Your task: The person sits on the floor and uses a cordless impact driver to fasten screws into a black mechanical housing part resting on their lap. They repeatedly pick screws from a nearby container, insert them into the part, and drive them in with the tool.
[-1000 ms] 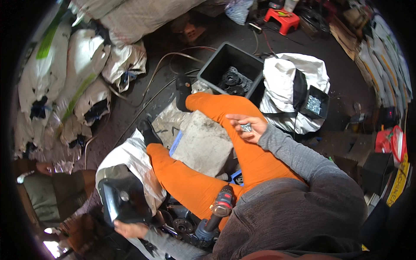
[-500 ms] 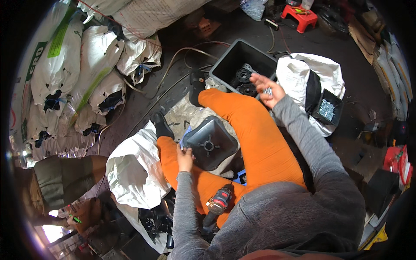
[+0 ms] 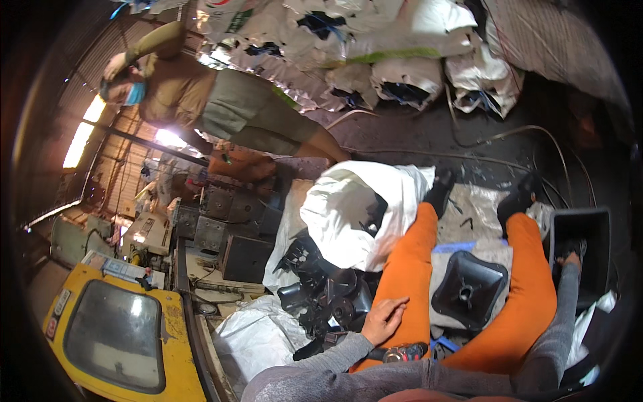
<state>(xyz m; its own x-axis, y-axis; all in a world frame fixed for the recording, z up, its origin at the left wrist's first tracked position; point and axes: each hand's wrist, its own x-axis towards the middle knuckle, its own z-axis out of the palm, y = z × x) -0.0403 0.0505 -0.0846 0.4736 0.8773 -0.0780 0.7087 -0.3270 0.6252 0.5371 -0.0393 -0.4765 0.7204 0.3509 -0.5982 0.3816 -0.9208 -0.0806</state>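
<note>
My left hand lies over my left thigh with its fingers stretched out and nothing in it. Beside it on my lap is a cordless drill, partly hidden by the sleeve. Between my legs, a black square plastic base with a round hub in its middle lies on a pale cloth, touched by neither hand. My right hand reaches down into a dark grey bin, at a black part. The fingers there are too small and shaded to make out.
At my left are a white sack and a heap of black plastic parts. Farther left stands a yellow machine cover with a window. Another person stands beyond, near stacked white sacks. A hose crosses the floor.
The view has swung to the left. My left hand has let go of the square base and moved back over my thigh. My right hand has gone down into the bin.
</note>
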